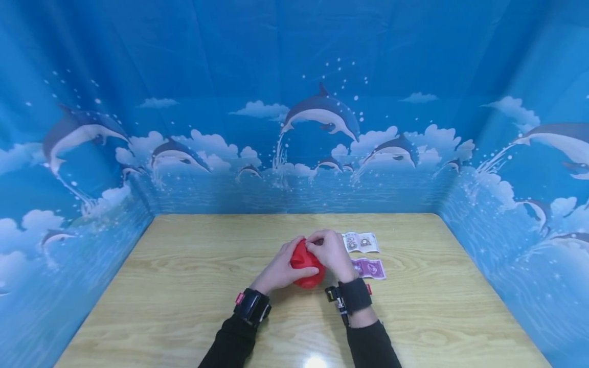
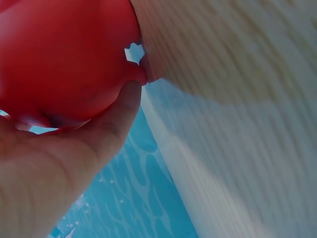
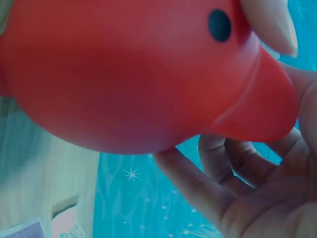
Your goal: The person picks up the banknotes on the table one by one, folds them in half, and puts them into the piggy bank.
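Note:
A red piggy bank, with a round body, a black eye and an ear-like flap, is held over the table. My left hand grips it from the left, fingers over the far side and thumb across the near side. On its upper right, my right hand has thumb and forefinger bent together at the top; whatever may lie between them is hidden. The right wrist view shows the other fingers of my right hand partly curled, one fingertip touching the body.
To the right lie a pale banknote and, nearer me, a purple banknote, partly behind my right hand and wrist. The wooden table is bordered at the back and sides by a blue dolphin curtain.

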The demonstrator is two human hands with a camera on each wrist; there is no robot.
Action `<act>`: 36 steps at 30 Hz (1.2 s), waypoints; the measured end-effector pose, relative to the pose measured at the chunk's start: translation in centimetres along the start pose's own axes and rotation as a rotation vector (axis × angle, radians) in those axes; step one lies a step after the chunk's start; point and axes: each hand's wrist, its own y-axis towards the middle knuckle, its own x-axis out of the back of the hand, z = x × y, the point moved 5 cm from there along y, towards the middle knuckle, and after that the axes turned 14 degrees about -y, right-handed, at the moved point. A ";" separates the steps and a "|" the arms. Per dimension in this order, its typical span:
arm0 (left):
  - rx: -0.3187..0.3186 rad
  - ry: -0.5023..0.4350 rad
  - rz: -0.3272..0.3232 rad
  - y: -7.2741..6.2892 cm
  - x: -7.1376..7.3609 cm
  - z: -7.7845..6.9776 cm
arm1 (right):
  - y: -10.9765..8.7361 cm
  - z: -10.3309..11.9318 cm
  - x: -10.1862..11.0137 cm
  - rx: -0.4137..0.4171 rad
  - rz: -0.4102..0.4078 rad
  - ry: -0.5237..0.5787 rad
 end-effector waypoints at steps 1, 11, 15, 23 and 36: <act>0.001 0.000 -0.001 0.0 0.0 0.0 | 0.0 0.1 0.0 0.007 -0.005 -0.004; 0.003 0.007 0.007 0.0 0.2 0.0 | -0.8 0.9 0.4 0.079 -0.018 -0.055; -0.002 0.006 0.001 0.2 0.2 0.0 | -0.7 0.8 0.3 0.044 -0.040 -0.041; -0.008 -0.013 0.003 0.1 -0.1 0.3 | -0.4 0.1 -0.1 -0.051 -0.078 -0.024; 0.005 -0.020 -0.009 0.1 -0.1 0.4 | -0.5 -1.3 0.4 0.054 -0.005 0.078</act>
